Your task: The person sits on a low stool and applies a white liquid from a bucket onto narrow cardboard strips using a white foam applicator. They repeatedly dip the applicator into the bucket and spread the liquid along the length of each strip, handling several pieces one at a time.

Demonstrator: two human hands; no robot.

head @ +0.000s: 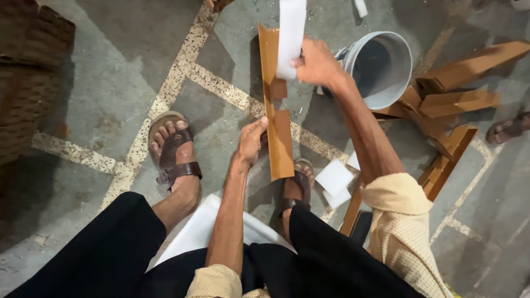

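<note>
My left hand (pixel 252 140) grips the lower part of a long brown angled strip (pixel 280 143), held upright between my feet. My right hand (pixel 317 62) holds a white film strip (pixel 291 33) near the top of the brown strip; the film stands away from the strip and runs out of the top of the view. A notch shows in the strip's edge just below the film.
A white bucket (pixel 386 69) lies on its side behind my right arm. Several brown angled pieces (pixel 458 102) are piled at the right. White scraps (pixel 333 177) lie by my right foot. My sandalled feet rest on the concrete floor; another person's sandal (pixel 508 128) is at far right.
</note>
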